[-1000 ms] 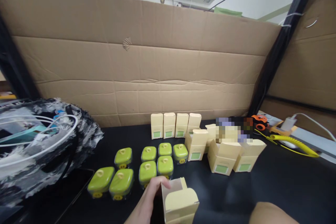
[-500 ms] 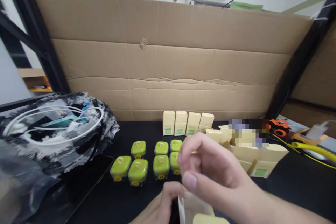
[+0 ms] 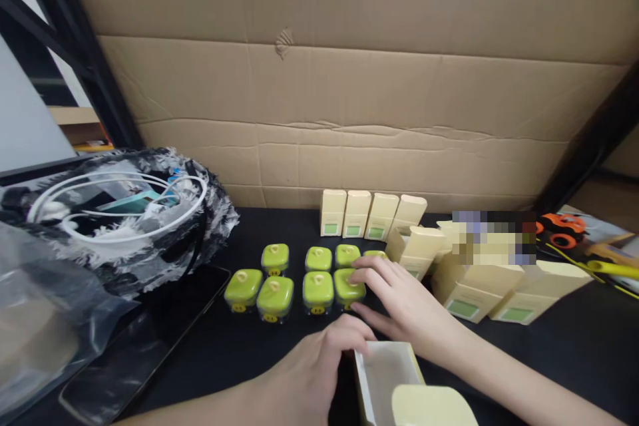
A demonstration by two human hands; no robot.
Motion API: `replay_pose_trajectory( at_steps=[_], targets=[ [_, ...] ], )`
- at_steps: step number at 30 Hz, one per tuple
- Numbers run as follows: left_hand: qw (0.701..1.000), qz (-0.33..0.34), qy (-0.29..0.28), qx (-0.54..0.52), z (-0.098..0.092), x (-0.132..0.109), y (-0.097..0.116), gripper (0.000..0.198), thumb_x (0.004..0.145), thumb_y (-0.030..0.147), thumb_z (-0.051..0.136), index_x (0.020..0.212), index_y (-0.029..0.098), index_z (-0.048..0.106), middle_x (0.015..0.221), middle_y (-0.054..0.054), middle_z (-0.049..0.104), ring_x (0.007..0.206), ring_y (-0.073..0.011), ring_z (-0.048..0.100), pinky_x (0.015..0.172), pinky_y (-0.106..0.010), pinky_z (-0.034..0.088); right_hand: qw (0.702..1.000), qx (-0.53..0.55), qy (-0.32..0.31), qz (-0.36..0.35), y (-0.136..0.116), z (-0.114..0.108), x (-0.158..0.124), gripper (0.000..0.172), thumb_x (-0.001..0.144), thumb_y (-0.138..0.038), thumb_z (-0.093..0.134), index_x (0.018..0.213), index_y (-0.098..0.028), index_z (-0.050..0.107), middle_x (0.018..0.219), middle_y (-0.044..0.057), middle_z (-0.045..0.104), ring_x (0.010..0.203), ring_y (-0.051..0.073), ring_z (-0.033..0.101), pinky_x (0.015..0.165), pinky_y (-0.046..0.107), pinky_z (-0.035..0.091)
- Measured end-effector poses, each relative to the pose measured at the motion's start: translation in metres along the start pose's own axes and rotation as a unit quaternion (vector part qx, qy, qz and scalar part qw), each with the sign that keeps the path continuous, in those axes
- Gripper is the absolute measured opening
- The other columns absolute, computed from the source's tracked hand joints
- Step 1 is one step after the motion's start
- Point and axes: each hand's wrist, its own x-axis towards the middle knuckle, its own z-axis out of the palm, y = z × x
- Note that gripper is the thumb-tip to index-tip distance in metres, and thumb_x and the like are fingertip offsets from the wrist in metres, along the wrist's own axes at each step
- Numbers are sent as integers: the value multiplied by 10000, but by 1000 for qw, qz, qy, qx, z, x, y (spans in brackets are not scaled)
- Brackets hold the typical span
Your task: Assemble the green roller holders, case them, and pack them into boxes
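Observation:
My left hand [image 3: 332, 359] is closed on the rim of an open pale-yellow carton [image 3: 387, 373] at the bottom of the view. The carton's white inside shows, and its flap [image 3: 432, 406] is folded out toward me. My right hand [image 3: 394, 293] reaches over the table, its fingers apart. Its fingertips overlap the right side of a small clear container with a green lid [image 3: 347, 285], and the thumb is by its front edge. Several like it stand to the left, among them a green-lidded container [image 3: 318, 289] right beside it. Another green lid [image 3: 377, 255] is partly hidden behind my right hand.
Several closed pale-yellow cartons [image 3: 382, 216] stand in a row at the back. More cartons [image 3: 482, 286] stand at the right, beside an orange toy vehicle [image 3: 562, 229]. A fluffy grey basket [image 3: 124, 213] with cables and a dark glossy panel [image 3: 150, 339] lie left. Cardboard [image 3: 324, 93] walls the back.
My right hand has moved from above the carton forward and down to the green-lidded containers. My left hand still holds the carton. The view has tilted downward.

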Motion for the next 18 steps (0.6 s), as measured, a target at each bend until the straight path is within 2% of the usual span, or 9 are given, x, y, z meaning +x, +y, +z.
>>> replay_pose_trajectory(
  at_steps=[3,5,7,9,12,13,15,18],
  targets=[
    [1000,11,-21,10,-5,2,8,664,764,216,711,1217,338,242,1109,-90,569,998,-259,649,839,-348,523,999,32,-38,6,-1,-10,-2,188,860,-160,596,988,-212,469,1114,102,575,1035,273,548,847,442,493],
    [997,25,-52,56,-7,3,11,576,815,148,638,1202,359,268,1106,-84,600,954,-241,672,828,-337,528,996,58,-67,8,0,-18,-4,230,808,-138,637,921,-220,455,1013,59,586,966,236,559,812,380,503],
    [995,35,-60,75,-8,4,12,549,834,151,626,1212,358,287,1102,-83,618,942,-239,680,829,-336,529,992,82,-92,19,1,-25,-5,293,758,-97,657,906,-227,441,950,22,576,873,192,569,749,314,509],
    [999,13,-33,35,-7,5,10,618,798,204,688,1250,332,287,1114,-88,613,987,-250,666,849,-338,527,989,101,-105,39,2,-29,-5,313,751,-87,657,914,-229,430,941,8,568,808,161,573,697,275,508],
    [998,-58,10,-35,-4,4,6,770,705,269,777,1287,305,274,1145,-86,588,1016,-260,651,861,-347,527,985,120,-110,65,4,-32,-5,270,793,-148,662,908,-230,432,930,7,577,796,154,585,684,264,509],
    [997,-64,16,-48,-4,4,5,792,699,250,776,1296,316,260,1151,-82,579,1012,-256,649,859,-352,527,984,122,-107,72,4,-33,-5,268,797,-165,666,916,-230,435,917,8,583,800,160,588,683,272,508],
    [997,-31,15,-71,-2,3,3,833,701,196,762,1315,354,222,1156,-73,561,1039,-261,632,873,-373,520,985,117,-90,88,6,-37,-5,266,805,-184,660,938,-230,433,896,11,589,797,176,591,685,298,503],
    [997,14,10,-81,-1,2,2,863,707,155,757,1316,386,190,1164,-75,540,1092,-273,605,890,-380,514,988,109,28,102,5,-46,-6,261,820,-260,660,930,-241,424,949,34,596,865,213,593,735,350,497]
  ],
)
